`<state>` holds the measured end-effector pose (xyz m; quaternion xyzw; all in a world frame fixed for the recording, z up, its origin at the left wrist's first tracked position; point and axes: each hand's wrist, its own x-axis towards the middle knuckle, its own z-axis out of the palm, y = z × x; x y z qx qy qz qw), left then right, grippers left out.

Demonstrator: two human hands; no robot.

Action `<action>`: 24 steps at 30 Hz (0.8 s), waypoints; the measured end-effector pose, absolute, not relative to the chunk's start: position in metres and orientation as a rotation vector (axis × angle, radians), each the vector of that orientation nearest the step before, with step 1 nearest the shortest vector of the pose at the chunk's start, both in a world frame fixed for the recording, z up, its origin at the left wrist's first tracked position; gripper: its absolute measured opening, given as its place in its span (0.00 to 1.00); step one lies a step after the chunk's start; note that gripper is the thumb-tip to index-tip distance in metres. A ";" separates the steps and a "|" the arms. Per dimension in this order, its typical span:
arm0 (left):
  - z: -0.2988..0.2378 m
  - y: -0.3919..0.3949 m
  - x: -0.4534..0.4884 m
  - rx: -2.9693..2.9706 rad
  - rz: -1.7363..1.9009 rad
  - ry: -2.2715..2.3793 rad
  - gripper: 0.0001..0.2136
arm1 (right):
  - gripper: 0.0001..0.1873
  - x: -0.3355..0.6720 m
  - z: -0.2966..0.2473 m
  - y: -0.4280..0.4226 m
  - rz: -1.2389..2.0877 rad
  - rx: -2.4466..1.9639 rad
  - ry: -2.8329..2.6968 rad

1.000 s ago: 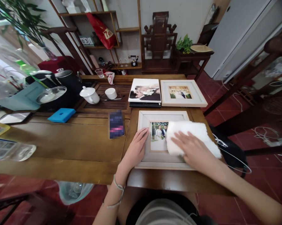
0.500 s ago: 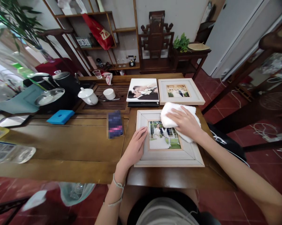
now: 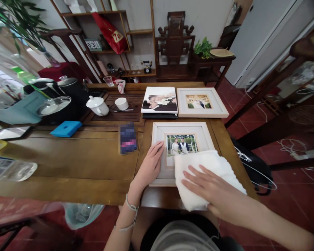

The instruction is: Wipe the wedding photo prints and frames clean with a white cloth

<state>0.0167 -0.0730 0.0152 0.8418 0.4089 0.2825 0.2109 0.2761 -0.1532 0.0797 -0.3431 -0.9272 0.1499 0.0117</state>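
A white-framed photo [image 3: 162, 129] lies face up on the wooden table in front of me. My left hand [image 3: 149, 164] rests on its left border, fingers stretched out and lying along the frame. Over the lower right part of the frame and picture lies a white cloth [image 3: 219, 167], which hangs past the frame's near edge. My right hand [image 3: 207, 184] presses on this cloth with extended fingers, the thumb at its lower edge. The cloth covers the frame's lower right corner. The couple in the photo shows above it.
Behind the frame lie a second framed photo [image 3: 202, 113] and a white photo album [image 3: 159, 108]. A lidded white cup [image 3: 97, 106], a small bowl [image 3: 122, 104] and a blue box [image 3: 66, 129] stand to the left. A black bag [image 3: 258, 170] is at the right.
My right hand has moved the cloth from the frame's upper right corner down toward me, over the lower right. The cloth is now spread wider. My left hand has stayed in place.
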 end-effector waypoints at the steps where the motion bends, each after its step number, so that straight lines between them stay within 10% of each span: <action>1: 0.015 -0.073 0.017 2.338 0.786 1.134 0.26 | 0.48 0.280 0.079 -0.148 0.485 -1.035 -2.892; 12: 0.012 -0.071 0.014 2.351 0.835 1.066 0.28 | 0.36 0.269 0.059 -0.010 -0.162 -1.614 -2.547; 24: 0.013 -0.072 0.015 2.329 0.822 1.097 0.25 | 0.44 0.268 0.117 -0.134 0.724 -1.120 -3.016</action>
